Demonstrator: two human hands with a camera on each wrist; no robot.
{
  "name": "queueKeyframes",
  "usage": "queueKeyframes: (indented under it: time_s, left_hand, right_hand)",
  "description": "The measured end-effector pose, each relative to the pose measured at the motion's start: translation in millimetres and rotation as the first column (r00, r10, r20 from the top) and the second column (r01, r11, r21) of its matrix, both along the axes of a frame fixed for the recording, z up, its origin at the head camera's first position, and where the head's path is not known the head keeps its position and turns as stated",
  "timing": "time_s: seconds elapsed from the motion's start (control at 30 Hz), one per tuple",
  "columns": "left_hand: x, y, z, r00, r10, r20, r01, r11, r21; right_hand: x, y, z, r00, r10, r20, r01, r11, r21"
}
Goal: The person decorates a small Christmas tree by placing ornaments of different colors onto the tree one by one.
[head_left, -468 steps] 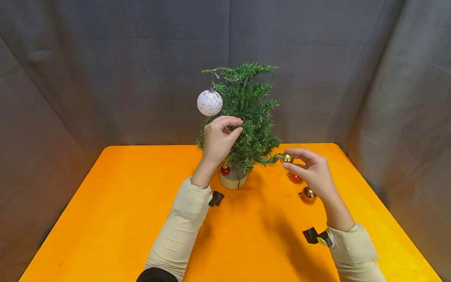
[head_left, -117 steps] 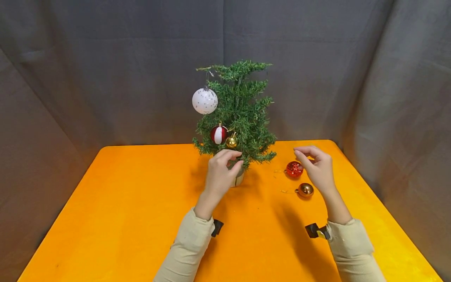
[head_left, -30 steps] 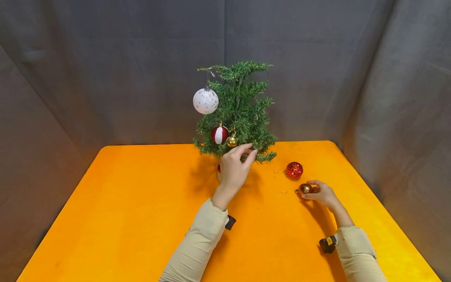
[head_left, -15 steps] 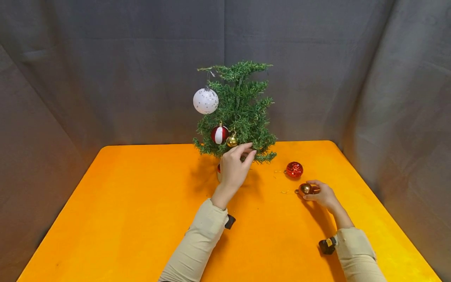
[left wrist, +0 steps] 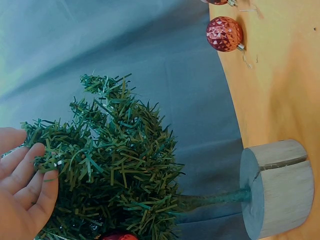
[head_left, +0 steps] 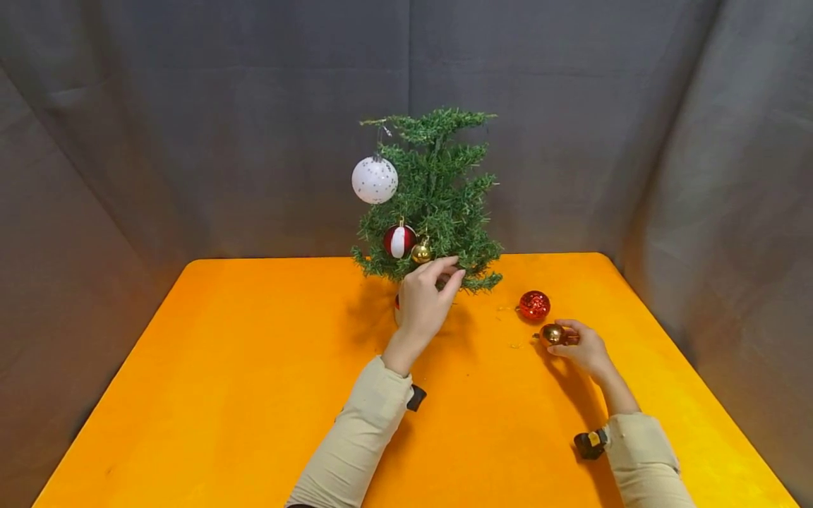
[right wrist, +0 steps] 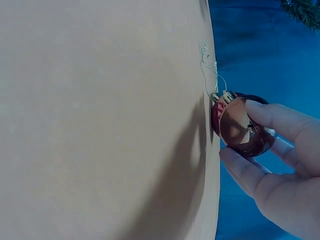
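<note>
My right hand [head_left: 583, 348] grips a shiny copper-coloured bauble [head_left: 552, 334] between thumb and fingers, close over the table. Its thin hanging loop trails to the left. In the right wrist view this bauble [right wrist: 239, 125] overlaps a red faceted one behind it. My left hand [head_left: 427, 293] is at a low front branch of the small artificial Christmas tree [head_left: 444, 204]. In the left wrist view its fingers [left wrist: 46, 192] curl round the branch tip. Above that hand hang a red-and-white bauble [head_left: 399, 242], a small gold bauble [head_left: 421, 252] and a large white speckled bauble [head_left: 375, 180].
A red faceted bauble [head_left: 534, 305] lies on the orange table [head_left: 209, 395], just behind the copper one. The tree's wooden base [left wrist: 280, 187] is mostly hidden by my left forearm in the head view. Grey curtains [head_left: 286, 141] enclose the table's back and sides.
Over the last second the right hand raises the copper bauble slightly; the left hand stays at the branch. Earlier the left hand was lower left and the right hand was off the copper bauble.
</note>
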State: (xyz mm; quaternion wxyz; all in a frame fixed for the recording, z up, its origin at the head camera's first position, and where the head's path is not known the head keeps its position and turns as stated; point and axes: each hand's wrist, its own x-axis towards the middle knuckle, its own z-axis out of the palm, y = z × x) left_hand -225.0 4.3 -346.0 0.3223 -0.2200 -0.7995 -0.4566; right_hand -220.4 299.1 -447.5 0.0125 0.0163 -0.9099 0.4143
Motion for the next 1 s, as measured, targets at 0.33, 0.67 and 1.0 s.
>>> queueKeyframes:
  time_s: [0.33, 0.67, 1.0]
  left_hand:
    - [0.1, 1, -0.4, 1.000, -0.001, -0.012, 0.001, 1.000, -0.008]
    - [0.6, 1, -2.2, 1.000, -0.006, -0.020, 0.006, 1.000, -0.005]
    - [-0.6, 0, -2.2, 0.999, 0.007, -0.034, -0.007, 1.000, 0.002]
  right_hand:
    - [3.4, -4, 5.6, 0.996, -0.039, -0.077, 0.038, 0.999, -0.017]
    - [5.2, -13, 22.7, 0.990, -0.064, -0.130, 0.061, 0.998, -0.026]
    - [6.0, -24, 37.4, 0.975, -0.036, -0.217, 0.014, 0.995, -0.098]
